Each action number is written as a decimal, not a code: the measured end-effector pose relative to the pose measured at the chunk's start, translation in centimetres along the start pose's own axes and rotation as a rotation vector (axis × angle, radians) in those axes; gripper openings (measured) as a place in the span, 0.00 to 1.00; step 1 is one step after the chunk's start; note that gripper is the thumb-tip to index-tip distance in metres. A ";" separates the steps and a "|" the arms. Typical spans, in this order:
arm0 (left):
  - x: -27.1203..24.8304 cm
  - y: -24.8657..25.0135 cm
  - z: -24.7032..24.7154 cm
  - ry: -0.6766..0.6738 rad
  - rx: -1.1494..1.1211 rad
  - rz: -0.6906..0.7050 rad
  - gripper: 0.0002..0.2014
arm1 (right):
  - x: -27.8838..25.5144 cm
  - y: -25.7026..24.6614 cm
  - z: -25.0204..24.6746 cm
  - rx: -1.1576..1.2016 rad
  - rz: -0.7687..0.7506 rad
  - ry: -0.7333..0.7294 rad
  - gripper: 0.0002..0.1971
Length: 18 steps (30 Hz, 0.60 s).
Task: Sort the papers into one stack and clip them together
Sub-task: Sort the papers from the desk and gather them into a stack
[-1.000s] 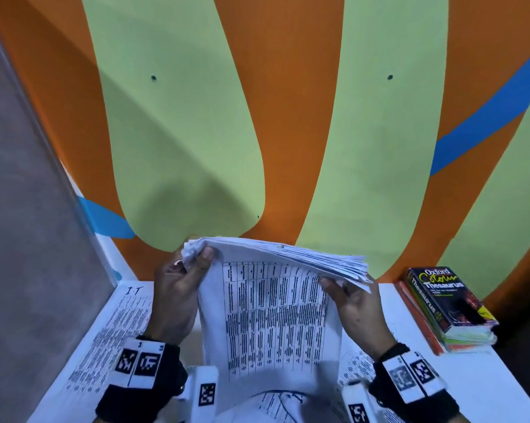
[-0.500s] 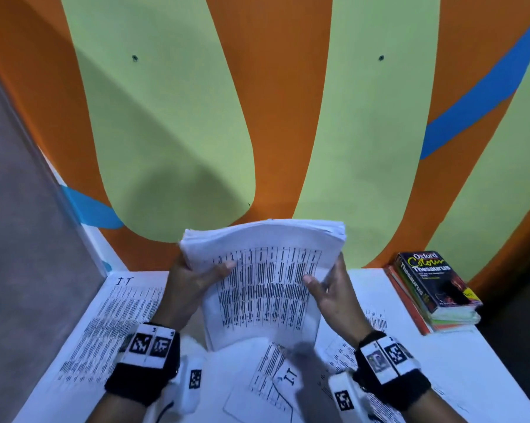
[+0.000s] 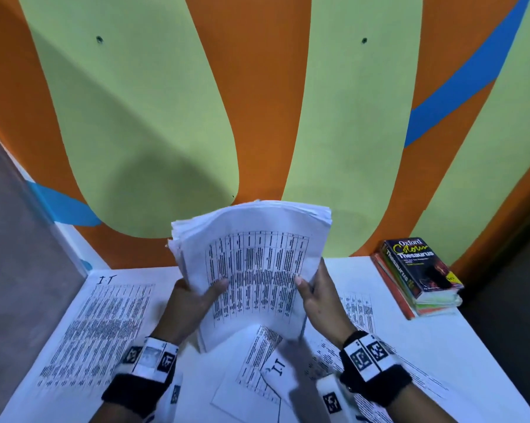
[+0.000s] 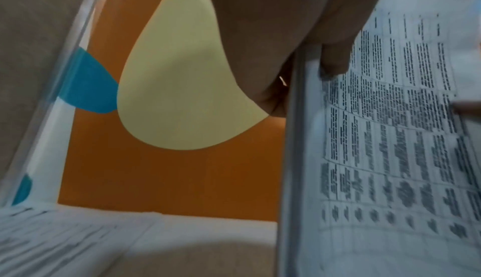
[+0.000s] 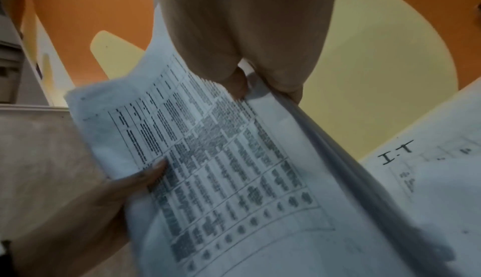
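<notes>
A thick stack of printed papers stands nearly upright over the white table, its top edge fanned and curling toward me. My left hand grips its left edge, thumb on the front sheet, fingers behind. My right hand grips the right edge the same way. The left wrist view shows the stack edge-on under my thumb. In the right wrist view the stack is pinched between thumb and fingers. Loose printed sheets lie flat on the table at left, and more sheets lie under the stack. No clip is visible.
A pile of books topped by an Oxford Thesaurus sits at the table's back right. An orange and green painted wall rises right behind the table. A grey partition closes the left side.
The stack has dropped from a raised, nearly flat hold to an upright stand near the table. Both hands slid from the top corners down to the side edges.
</notes>
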<state>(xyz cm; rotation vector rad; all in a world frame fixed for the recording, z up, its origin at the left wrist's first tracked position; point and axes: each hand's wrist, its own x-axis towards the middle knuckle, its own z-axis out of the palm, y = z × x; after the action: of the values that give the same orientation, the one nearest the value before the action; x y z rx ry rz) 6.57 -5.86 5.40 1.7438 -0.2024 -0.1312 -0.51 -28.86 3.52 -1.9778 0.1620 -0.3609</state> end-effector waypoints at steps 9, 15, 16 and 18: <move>0.9 -0.2 -5.3 0.315 0.120 0.063 0.27 | -3.2 8.6 -8.0 -0.969 0.565 -0.466 0.44; 0.3 -0.4 -6.0 0.336 0.121 0.056 0.31 | -4.5 10.6 -9.0 -0.920 0.673 -0.365 0.36; 0.3 -0.6 -5.9 0.342 0.122 0.056 0.31 | -4.5 10.4 -9.1 -0.884 0.663 -0.351 0.28; 0.1 -0.6 -5.8 0.338 0.117 0.056 0.30 | -4.5 10.2 -9.5 -0.781 0.618 -0.265 0.13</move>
<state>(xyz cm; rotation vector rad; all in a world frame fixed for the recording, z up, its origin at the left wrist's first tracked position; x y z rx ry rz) 7.82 -0.22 5.90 1.8446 -0.0105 0.2193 -7.33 -40.17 -2.81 -2.5614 0.8161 0.4356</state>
